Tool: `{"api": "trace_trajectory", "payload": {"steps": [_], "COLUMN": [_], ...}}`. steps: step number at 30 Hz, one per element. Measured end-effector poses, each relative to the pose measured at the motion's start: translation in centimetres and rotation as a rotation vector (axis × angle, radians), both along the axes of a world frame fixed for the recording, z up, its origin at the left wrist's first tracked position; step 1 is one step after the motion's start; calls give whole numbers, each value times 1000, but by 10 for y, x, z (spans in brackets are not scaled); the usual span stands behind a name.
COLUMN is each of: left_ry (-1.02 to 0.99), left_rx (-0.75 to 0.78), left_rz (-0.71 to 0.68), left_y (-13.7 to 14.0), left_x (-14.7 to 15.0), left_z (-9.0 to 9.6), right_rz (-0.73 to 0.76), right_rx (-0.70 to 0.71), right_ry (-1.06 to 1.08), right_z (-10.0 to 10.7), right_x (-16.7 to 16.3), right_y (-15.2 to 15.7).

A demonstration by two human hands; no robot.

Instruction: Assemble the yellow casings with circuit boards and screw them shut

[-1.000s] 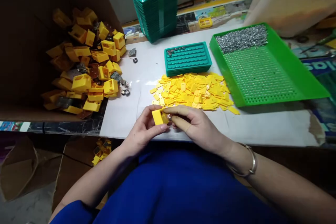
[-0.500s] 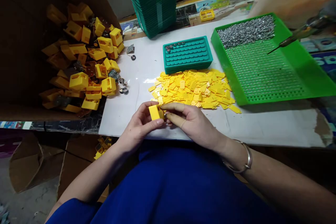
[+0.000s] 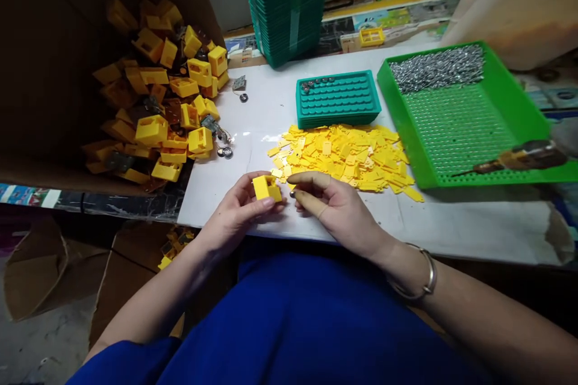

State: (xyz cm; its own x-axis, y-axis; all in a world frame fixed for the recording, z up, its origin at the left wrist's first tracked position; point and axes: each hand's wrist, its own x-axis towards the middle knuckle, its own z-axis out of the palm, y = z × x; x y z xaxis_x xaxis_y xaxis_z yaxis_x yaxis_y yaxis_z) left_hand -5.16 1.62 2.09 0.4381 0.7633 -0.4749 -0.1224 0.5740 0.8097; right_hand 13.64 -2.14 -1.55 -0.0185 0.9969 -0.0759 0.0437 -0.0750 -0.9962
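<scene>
My left hand (image 3: 239, 207) is closed around a small yellow plastic housing (image 3: 266, 188), its open, notched side turned to the right. Just right of it, my right hand (image 3: 336, 204), with covers on thumb and forefinger, pinches a small round dark metal part (image 3: 292, 194). A narrow gap separates that hand from the housing. Beyond both hands spreads a heap of flat yellow plastic pieces (image 3: 343, 156). Behind the heap, a teal tray (image 3: 338, 96) with rows of round pockets carries several small round metal parts at its far left corner.
At left, a cardboard box (image 3: 40, 72) holds many yellow housings with wired parts. A green perforated tray (image 3: 469, 126) with silver screws stands right, a hanging screwdriver (image 3: 528, 156) over it. Stacked teal trays (image 3: 289, 18) rise at the back. Wired parts (image 3: 224, 151) lie near the box.
My right hand has drawn slightly away from the housing, and the small round part shows at its fingertips. The view has shifted, and the screwdriver hangs lower over the green tray.
</scene>
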Motion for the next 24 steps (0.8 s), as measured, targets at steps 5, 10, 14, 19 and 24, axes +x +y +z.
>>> {"api": "trace_trajectory", "payload": {"steps": [5, 10, 14, 19, 24], "left_ry": [-12, 24, 95, 209, 197], "left_rx": [-42, -61, 59, 259, 214], "left_rz": [18, 25, 10, 103, 95], "left_y": [4, 3, 6, 17, 20], "left_x": [-8, -6, -8, -12, -13], "left_z": [-5, -4, 2, -5, -9], "right_rz": [2, 29, 23, 25, 103], "right_rx": [3, 30, 83, 150, 208], "right_ry": [-2, -78, -166, -237, -271], "right_z": [-2, -4, 0, 0, -1], "right_x": [-2, -4, -2, 1, 1], "right_y": [1, 3, 3, 4, 7]}}
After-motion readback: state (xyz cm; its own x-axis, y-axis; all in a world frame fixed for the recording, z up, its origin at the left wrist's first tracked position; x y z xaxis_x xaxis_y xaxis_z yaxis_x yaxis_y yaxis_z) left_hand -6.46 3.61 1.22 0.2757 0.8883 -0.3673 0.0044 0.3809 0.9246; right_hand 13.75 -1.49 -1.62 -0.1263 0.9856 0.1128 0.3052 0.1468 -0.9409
